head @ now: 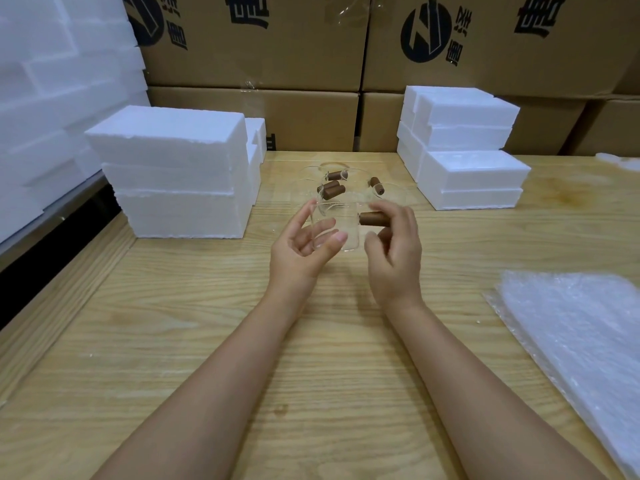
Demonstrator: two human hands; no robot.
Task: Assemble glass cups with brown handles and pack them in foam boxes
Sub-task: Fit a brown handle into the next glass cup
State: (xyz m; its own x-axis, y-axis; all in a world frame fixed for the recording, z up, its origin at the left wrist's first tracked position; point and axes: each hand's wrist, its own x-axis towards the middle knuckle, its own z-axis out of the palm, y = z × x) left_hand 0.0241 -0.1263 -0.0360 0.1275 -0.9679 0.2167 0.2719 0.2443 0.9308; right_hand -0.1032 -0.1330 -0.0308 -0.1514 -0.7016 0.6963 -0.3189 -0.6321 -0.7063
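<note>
Tabletop: cup apparently between left hand, right hand.

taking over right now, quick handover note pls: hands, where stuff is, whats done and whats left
Hands: left hand holds the glass cup; right hand pinches its brown handle.
Things: handled cups sit behind it on the wooden table; foam boxes stacked left, more right; bubble wrap far right.
Done: several cups have handles.
Left: finish this cup, then pack all; none visibly packed.

glass cup upright, brown handle pointing right | handled cups grouped behind | foam boxes stacked both sides
</note>
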